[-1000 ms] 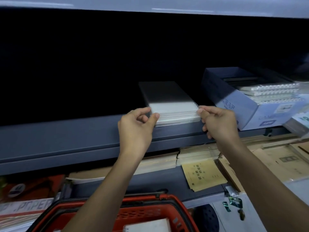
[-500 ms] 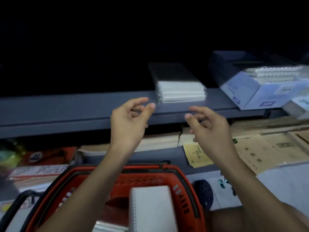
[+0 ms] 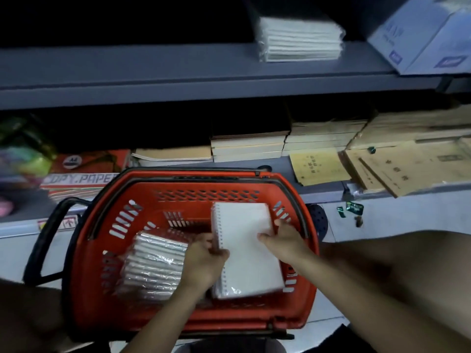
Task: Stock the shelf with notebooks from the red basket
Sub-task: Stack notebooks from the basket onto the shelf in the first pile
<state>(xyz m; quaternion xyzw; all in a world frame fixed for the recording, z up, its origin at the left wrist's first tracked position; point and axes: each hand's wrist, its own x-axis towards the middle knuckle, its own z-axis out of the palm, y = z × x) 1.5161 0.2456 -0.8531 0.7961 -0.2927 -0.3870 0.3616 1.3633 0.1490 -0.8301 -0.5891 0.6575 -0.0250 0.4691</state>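
Head view. Both hands down inside the red basket (image 3: 84,250), grasping a wrapped pack of spiral notebooks (image 3: 244,250). Left hand (image 3: 204,261) pinching the pack's spiral edge, thumb on top, fingers curled beneath. Right hand (image 3: 283,240) clamped on the opposite long edge, thumb across the white cover, other fingers out of sight behind the pack. Just left of the left fingers, a second wrapped bundle (image 3: 155,263) lying tilted on the basket floor.

Probably the pick-up of the next pack. Best done by keeping both grips level, lifting straight up past the basket rim and black handles, watching for slick film slipping under the thumbs, then setting it on or beside the stack (image 3: 300,39) already lying on the grey shelf (image 3: 153,72), well above and beyond the fingertips.

Beyond the right fingers, a blue box (image 3: 418,39) at the shelf's far end. On the lower shelf past the basket: brown-covered books (image 3: 249,143), yellow envelopes (image 3: 318,166), a ream marked copy paper (image 3: 81,179) off to the left. Pale floor under the basket; dim lighting, the shelf's back lost in shadow.
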